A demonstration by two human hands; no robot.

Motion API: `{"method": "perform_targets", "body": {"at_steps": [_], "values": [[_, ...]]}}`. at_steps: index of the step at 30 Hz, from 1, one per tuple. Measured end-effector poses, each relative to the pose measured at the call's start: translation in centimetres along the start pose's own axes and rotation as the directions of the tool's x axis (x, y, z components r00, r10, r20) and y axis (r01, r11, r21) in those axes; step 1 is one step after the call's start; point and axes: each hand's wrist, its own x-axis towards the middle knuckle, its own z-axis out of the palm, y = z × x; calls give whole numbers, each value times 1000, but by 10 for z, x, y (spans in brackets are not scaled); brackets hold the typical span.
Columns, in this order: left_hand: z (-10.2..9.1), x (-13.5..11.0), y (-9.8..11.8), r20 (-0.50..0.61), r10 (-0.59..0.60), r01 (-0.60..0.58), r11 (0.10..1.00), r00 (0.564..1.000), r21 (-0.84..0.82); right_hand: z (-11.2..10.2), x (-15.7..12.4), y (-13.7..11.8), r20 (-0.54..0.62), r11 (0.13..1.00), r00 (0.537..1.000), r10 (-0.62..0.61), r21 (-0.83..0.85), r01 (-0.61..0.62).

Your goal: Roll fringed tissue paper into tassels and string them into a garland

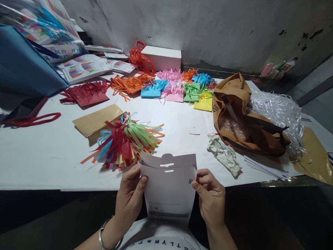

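Observation:
Upright in front of my body is a white paper box [170,191] with its top gaping and a hang slot in the flap. My left hand [131,191] pinches its left edge between thumb and fingers. On the opposite edge, my right hand [210,194] grips the box near a small dark square mark. Just beyond the box, on the table, lies a bundle of multicoloured paper tassels [122,140] in red, green, blue, orange and yellow. A folded brown paper piece [97,119] rests behind that bundle. The inside of the box is mostly hidden.
Fringed paper pieces in several colours [174,92] line the back of the white table [33,156]. To the right stand a brown bag [231,114], white shreds [278,114] and a crumpled tissue [223,152]. A blue bag [23,62] and printed packets [84,67] fill the left.

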Motion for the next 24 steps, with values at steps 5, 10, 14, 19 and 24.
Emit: {"method": "perform_targets", "body": {"at_steps": [5,10,14,19,24], "values": [[-2,6,5,1,56,-56,998,998,5,3,4,-7,-20,993,997,71,96,-68],[-2,6,8,-7,26,-27,988,1000,-155,-1,6,-9,-68,960,982,178,233,-158],[0,1,22,47,65,-53,975,997,-214,-14,4,-5,-141,939,956,256,270,-212],[0,-3,40,67,111,-91,966,992,-242,-25,1,-3,-231,974,955,188,168,-151],[-5,-6,50,89,73,-53,976,993,-210,-21,-7,-3,-270,998,963,-12,54,28]]}}
